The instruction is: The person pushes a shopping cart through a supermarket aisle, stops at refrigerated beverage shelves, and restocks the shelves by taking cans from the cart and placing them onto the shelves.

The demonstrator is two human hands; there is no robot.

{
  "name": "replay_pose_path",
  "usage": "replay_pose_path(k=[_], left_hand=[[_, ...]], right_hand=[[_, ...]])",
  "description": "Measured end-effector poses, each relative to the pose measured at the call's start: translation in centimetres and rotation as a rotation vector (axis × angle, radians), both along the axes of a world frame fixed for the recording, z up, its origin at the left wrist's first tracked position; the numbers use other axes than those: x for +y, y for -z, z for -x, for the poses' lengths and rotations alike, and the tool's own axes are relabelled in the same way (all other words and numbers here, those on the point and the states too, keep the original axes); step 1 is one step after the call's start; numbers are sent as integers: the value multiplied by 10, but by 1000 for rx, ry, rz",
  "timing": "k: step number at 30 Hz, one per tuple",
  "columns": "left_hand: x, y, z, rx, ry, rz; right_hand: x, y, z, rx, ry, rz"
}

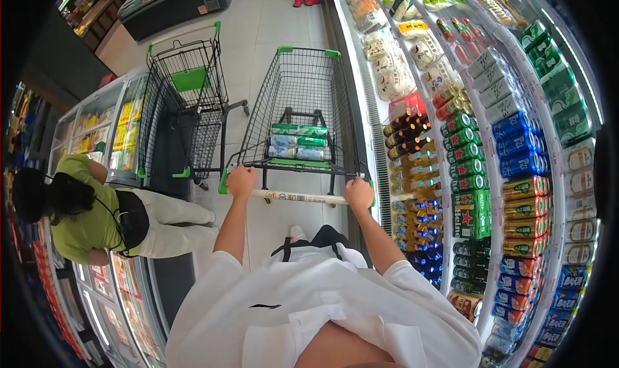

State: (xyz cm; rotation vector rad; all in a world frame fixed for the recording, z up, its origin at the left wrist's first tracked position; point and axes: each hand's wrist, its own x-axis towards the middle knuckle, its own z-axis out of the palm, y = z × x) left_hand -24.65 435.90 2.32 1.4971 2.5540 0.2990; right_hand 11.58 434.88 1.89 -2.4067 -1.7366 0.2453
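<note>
Both ends of a shopping cart's pale handlebar (300, 197) are in my grip. My left hand (241, 181) wraps round the left end, and my right hand (359, 193) is closed round the right end, close to the shelf side. The shopping cart (298, 90) has a black wire basket with green corners and stretches out ahead of me. Near its handle end lie green cans (312, 136) and, beside them, pale blue-white cans (311, 154).
A second cart (187, 103) stands left, beside glass-fronted freezers (84, 132). A person in a green shirt (80, 223) stands near them. Refrigerated shelves of beer bottles (416, 168) and cans (461, 152) line the right. Ahead are a chest freezer (174, 10) and someone's red shoes (306, 1).
</note>
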Motion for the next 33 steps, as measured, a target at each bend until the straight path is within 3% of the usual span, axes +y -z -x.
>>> replay_pose_path(k=[6,20,27,33], left_hand=[[95,23,33,13,11,47],[279,13,45,62,-27,45],[369,32,55,93,-37,1],[469,14,56,-72,43,101]], right_hand=[[80,3,26,7,3,-17],[280,7,37,51,-107,-137],[389,13,42,41,-195,-104],[505,26,50,105,-109,-68]])
